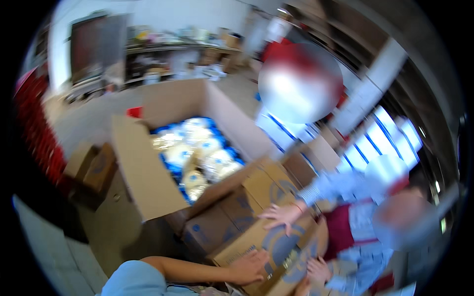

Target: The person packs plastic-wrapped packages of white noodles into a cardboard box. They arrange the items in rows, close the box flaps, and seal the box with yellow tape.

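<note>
My left hand (250, 267), below a light blue sleeve, rests palm down on the printed top of a cardboard box (237, 255) at the lower middle. What seems to be a small part of my right hand (302, 287) shows at the bottom edge, against the same box; its fingers are hidden. A co-worker in a striped shirt and dark red apron spreads one hand (283, 216) on the box and has the other (318, 270) at its right side. Beyond stands a large open carton (159, 177) holding clear-wrapped pale goods (200, 142) on blue lining.
More printed cardboard boxes (213, 227) stand between the open carton and the co-worker. A smaller open box (98, 166) is at the left, near a red stringy heap (35, 122). Another person stands beyond the carton. A cluttered shelf (181, 47) lines the far wall.
</note>
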A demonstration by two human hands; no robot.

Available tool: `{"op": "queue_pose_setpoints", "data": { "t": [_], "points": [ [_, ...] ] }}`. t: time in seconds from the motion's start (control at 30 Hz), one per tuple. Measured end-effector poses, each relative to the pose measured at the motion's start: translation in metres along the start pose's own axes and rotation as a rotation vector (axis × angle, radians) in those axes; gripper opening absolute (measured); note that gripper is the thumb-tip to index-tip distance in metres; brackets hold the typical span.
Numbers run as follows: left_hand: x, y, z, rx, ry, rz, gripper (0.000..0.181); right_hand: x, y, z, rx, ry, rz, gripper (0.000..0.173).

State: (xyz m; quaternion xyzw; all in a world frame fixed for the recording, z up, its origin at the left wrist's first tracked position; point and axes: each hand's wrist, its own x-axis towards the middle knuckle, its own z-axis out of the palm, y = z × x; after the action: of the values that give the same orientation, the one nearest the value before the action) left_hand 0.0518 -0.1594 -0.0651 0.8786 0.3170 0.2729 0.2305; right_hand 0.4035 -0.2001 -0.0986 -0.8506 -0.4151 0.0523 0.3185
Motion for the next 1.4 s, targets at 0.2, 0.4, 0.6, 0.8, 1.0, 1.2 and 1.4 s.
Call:
{"op": "queue_pose_setpoints", "data": {
  "t": [0.2, 0.4, 0.6, 0.8, 1.0, 1.2, 1.4],
  "points": [
    [-0.002, 0.003, -0.014, 0.058, 0.026, -0.058, 0.077, -0.097, -0.076, -0.017, -0.243, 0.0, 0.201, 0.071],
    [-0.003, 0.019, -0.028, 0.044, -0.122, 0.079, 0.086, -0.162, -0.098, -0.04, -0.294, 0.062, 0.278, 0.083],
    [0.014, 0.036, -0.032, 0.233, -0.246, 0.517, 0.07, -0.154, -0.141, -0.031, -0.075, -0.06, 0.356, 0.076],
    [0.03, 0.07, -0.015, 0.582, -0.544, 0.86, 0.074, -0.245, -0.085, -0.014, 0.129, 0.488, 0.346, 0.069],
    [0.037, 0.078, -0.002, 0.558, -0.533, 0.799, 0.082, -0.403, 0.008, -0.143, -0.223, 0.816, 0.904, 0.044],
    [0.044, 0.094, -0.02, 0.493, -0.49, 0.917, 0.074, -0.62, 0.113, -0.317, -1.051, 1.383, 1.131, 0.014],
    [0.076, 0.077, -0.005, 0.307, -0.69, 0.903, 0.054, -0.754, 0.095, -0.37, -1.573, 1.319, 1.716, 0.017]
  ]
}}
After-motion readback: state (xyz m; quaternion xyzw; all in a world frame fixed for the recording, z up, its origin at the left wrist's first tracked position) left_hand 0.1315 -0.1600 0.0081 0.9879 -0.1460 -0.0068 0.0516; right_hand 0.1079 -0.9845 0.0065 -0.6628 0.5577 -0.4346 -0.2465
